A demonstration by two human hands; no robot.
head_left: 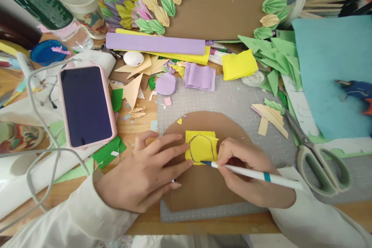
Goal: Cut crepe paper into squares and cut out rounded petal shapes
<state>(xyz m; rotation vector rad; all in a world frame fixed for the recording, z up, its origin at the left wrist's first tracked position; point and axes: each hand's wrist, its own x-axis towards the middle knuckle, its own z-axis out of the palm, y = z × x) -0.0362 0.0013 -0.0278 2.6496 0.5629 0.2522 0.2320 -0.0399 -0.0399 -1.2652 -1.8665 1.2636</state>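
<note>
A square stack of yellow crepe paper (pixel 202 147) lies on a rounded piece of brown cardboard (pixel 203 186). A dark, roughly round outline is drawn on its top sheet. My left hand (pixel 142 174) rests with fingers spread over the cardboard, its fingertips on the paper's left edge. A small dark-and-white tip peeks out near the left thumb; what it belongs to is hidden. Pinched in my right hand (pixel 247 170) is a white marker (pixel 250 171) with a teal band. Its dark blue tip touches the lower edge of the outline.
Beneath the cardboard is a grey cutting mat (pixel 232 95). Scissors (pixel 314 149) lie at the right, a phone (pixel 87 106) and white cable at the left. Purple paper (pixel 200 76), folded yellow paper (pixel 240 64) and scraps sit behind. Farther back stands a board (pixel 215 7) with pleated paper leaves.
</note>
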